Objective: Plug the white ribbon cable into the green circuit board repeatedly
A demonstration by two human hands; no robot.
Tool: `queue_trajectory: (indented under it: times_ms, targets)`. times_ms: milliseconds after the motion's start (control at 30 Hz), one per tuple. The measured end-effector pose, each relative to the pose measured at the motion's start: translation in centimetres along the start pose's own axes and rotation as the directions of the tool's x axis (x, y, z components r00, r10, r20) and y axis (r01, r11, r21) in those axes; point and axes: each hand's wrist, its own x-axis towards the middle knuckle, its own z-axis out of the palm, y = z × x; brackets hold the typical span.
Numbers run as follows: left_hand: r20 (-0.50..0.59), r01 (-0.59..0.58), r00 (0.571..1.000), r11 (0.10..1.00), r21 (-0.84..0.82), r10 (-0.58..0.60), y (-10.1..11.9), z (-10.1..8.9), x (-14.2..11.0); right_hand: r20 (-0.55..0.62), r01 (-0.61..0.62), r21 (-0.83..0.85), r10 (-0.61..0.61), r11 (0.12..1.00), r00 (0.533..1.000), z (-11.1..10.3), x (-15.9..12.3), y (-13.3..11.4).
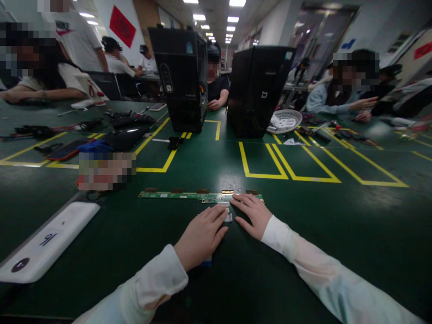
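Observation:
A long, narrow green circuit board (168,195) lies across the dark green table in front of me, with copper-coloured flex tabs along its far edge. My left hand (202,231) rests over a flat ribbon cable at the board's near edge. Its fingertips are on the cable's white end (229,217), and its thumb stands apart. Most of the cable is hidden under that hand; a blue end (206,261) shows below the palm. My right hand (253,215) reaches over the board's right part with fingers spread, fingertips on or just above it.
Two black computer towers (182,81) (258,90) stand beyond the board. At left are a white power-bank-like device (50,243), dark cables and a blurred-out patch. A white basket (286,120) sits back right. Yellow tape (266,175) marks the table. People sit around.

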Motion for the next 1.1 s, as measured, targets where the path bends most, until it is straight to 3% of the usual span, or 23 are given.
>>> queue_trajectory:
  times_ms: [367, 567, 733, 933, 1100]
  targets:
    - [0.005, 0.006, 1.000, 0.996, -0.086, -0.005, -0.5, -0.9, 0.1, 0.008, 0.000, -0.022, 0.000, 1.000, 1.000, 0.0, 0.0, 0.0]
    - [-0.027, 0.073, 0.997, 0.984, -0.162, -0.078, -1.6, -2.9, -0.6, 0.005, 0.027, -0.052, -0.027, 0.998, 1.000, 0.6, 0.0, 0.5]
    - [-0.058, 0.176, 0.982, 0.982, -0.062, -0.179, -2.4, -3.5, -3.9, 0.004, 0.038, -0.063, -0.037, 0.997, 0.999, 0.8, -0.1, 0.7]
    - [-0.119, 0.334, 0.938, 0.940, 0.066, -0.325, -4.3, -1.4, -9.6, 0.015, 0.027, -0.070, -0.026, 0.997, 1.000, 0.9, -0.2, 0.7]
    - [-0.189, 0.369, 0.919, 0.924, 0.104, -0.346, -5.6, 0.1, -11.8, 0.032, 0.021, -0.072, -0.018, 0.997, 0.999, 0.4, -0.2, 0.3]
